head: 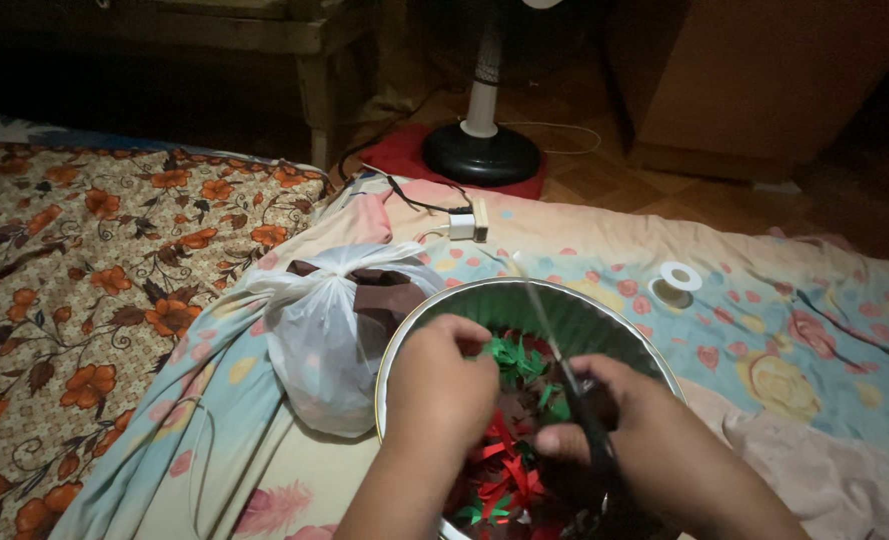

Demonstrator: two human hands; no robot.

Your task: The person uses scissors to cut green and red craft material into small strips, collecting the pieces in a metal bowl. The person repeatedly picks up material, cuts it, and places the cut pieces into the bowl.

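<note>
Green paper scrap is pinched in the left hand; scissors gripped at three o'clock by the right hand; fingertips could be nicked.

Round metal tin, green-lined inside, half filled with red and green paper scraps. Green paper piece pinched at the tin's ten o'clock. Scissors, black-handled, blades slanted toward eleven o'clock.

just the one head cam, looking steeply down and forward, close over the round metal tin on the bed
</note>
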